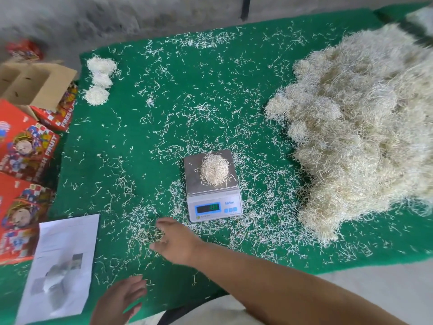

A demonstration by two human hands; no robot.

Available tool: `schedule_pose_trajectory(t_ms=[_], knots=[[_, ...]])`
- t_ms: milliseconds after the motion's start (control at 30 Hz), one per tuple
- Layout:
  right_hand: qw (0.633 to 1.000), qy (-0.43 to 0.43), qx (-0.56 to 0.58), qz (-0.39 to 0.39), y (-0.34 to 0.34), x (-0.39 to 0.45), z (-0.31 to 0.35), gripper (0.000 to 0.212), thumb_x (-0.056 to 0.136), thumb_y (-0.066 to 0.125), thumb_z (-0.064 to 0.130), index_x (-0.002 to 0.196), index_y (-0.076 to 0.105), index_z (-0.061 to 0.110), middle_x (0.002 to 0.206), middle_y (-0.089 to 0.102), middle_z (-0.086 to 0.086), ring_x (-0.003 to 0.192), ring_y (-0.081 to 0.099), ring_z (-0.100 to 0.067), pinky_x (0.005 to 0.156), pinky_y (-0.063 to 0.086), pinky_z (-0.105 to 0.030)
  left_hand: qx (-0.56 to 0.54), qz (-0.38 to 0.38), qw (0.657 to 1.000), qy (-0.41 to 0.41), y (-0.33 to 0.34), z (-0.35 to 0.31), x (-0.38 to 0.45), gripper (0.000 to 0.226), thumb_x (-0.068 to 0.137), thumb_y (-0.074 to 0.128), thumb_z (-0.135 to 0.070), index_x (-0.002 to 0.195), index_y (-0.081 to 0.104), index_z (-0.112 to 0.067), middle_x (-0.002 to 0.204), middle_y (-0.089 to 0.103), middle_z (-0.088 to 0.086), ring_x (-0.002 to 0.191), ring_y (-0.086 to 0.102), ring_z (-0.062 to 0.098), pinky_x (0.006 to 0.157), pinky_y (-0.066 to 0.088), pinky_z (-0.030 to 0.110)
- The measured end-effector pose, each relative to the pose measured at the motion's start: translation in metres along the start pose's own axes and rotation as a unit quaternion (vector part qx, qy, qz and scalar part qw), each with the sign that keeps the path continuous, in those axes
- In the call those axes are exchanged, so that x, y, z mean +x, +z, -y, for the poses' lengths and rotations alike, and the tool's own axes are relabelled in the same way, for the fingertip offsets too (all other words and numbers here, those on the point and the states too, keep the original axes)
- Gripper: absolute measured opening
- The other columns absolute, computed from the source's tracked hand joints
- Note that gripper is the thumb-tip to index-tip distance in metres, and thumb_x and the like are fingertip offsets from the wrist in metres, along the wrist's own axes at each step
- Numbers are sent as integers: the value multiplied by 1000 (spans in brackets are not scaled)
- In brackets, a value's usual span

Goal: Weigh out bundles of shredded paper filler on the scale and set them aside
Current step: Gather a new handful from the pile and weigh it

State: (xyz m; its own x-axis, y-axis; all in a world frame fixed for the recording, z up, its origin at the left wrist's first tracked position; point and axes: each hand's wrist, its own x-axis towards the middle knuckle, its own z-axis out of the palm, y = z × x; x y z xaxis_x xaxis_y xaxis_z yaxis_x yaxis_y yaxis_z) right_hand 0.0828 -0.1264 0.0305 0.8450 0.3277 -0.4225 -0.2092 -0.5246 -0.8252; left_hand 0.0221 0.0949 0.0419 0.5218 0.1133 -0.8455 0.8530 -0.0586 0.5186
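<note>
Everything is placed from the scale [212, 186], which sits near the middle of a table covered in green felt [150, 118].

To the right of the scale, well apart, a very large heap of shredded paper filler [365, 127] covers that end of the table. Off the table's left edge, far left of the scale, stand red printed fruit boxes [25, 151] and an open cardboard box [32, 83]. Nearer me and left of the scale lies a white printed sheet [63, 266]. At the far left corner, three finished bundles [99, 80] sit in a short row. On the scale's metal plate rests one round bundle [214, 168]; the display below it is lit, but I cannot read the digits.

My right hand [175, 240] reaches across to just left of the scale's front, fingers spread and loose, touching a small tuft of loose strands [150, 233]; I cannot tell whether I pinch any. My left hand [119, 299] hovers near the sheet, fingers relaxed, holding nothing.

Risks, as I judge them: my forearm passes close to the scale, so a nudge could upset the reading, and the light bundle could shed strands or roll off when lifted.
</note>
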Motion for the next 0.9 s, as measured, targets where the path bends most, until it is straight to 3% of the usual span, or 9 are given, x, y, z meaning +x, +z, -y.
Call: schedule_pose_trajectory(t_ms=[100, 133, 200, 300, 467, 600, 733, 800, 900], knots=[[998, 47, 4, -39, -15, -7, -40, 64, 105, 60, 34, 163, 33, 21, 171, 26, 5, 134, 57, -16, 115, 46, -35, 34, -14, 999, 21, 8, 1, 0, 20, 103, 54, -5, 117, 67, -5, 120, 70, 14, 119, 61, 38, 111, 41, 59], [996, 66, 12, -54, -18, -11, -55, 58, 105, 61, 33, 159, 40, 26, 168, 30, 6, 113, 64, -8, 97, 55, -25, 56, -9, 998, 33, 9, 2, 2, 21, 100, 55, 1, 117, 67, -6, 120, 71, 12, 118, 62, 37, 108, 44, 59], [989, 110, 23, -91, -24, -24, -84, 47, 105, 62, 32, 150, 51, 32, 164, 38, 8, 71, 54, 5, 66, 54, -15, 61, -11, 997, 49, 11, 5, 3, 21, 98, 59, -1, 115, 69, -7, 116, 75, 9, 113, 66, 32, 96, 50, 54], [976, 170, 36, -128, -38, -44, -118, 45, 105, 62, 28, 149, 54, 33, 161, 44, 7, 60, 44, 5, 67, 54, -20, 18, -29, 999, 37, 11, 9, 2, 17, 97, 64, -8, 112, 72, -8, 109, 78, 7, 108, 68, 30, 84, 51, 44], [968, 192, 59, -151, -52, -63, -134, 48, 106, 60, 22, 153, 51, 28, 154, 50, 4, 45, 55, 2, 46, 46, -14, 28, -20, 999, 37, 4, 17, 5, 19, 97, 62, -4, 114, 71, -5, 111, 77, 10, 111, 68, 32, 97, 50, 52], [951, 209, 26, -229, -61, -60, -127, 40, 105, 62, 23, 145, 57, 22, 131, 61, 5, 62, 63, -4, 57, 58, -22, 61, -2, 997, 44, 2, 18, 5, 23, 96, 61, -1, 117, 69, -5, 113, 77, 6, 111, 68, 30, 87, 53, 46], [896, 197, 9, -397, -104, -40, -106, 66, 97, 73, 31, 151, 37, 22, 147, 40, -1, 115, 58, -16, 92, 53, -26, 26, -6, 1000, 15, 2, 16, 11, 19, 97, 62, -9, 113, 71, -4, 111, 77, 11, 106, 68, 32, 82, 51, 46], [903, 168, -25, -394, -132, -21, -91, 85, 92, 78, 36, 158, 25, 30, 154, 30, -1, 134, 46, -21, 110, 47, -39, 23, -12, 1000, 1, 3, 14, 12, 23, 95, 65, -17, 113, 71, -4, 108, 77, 10, 107, 67, 34, 84, 51, 47], [923, 119, -146, -336, -162, 9, -72, 100, 87, 82, 40, 161, 15, 40, 160, 25, -6, 145, 38, -29, 118, 40, -57, 36, -7, 999, -12, 1, 14, 21, 36, 84, 70, -22, 112, 70, -1, 108, 75, 15, 105, 67, 38, 81, 51, 48]])
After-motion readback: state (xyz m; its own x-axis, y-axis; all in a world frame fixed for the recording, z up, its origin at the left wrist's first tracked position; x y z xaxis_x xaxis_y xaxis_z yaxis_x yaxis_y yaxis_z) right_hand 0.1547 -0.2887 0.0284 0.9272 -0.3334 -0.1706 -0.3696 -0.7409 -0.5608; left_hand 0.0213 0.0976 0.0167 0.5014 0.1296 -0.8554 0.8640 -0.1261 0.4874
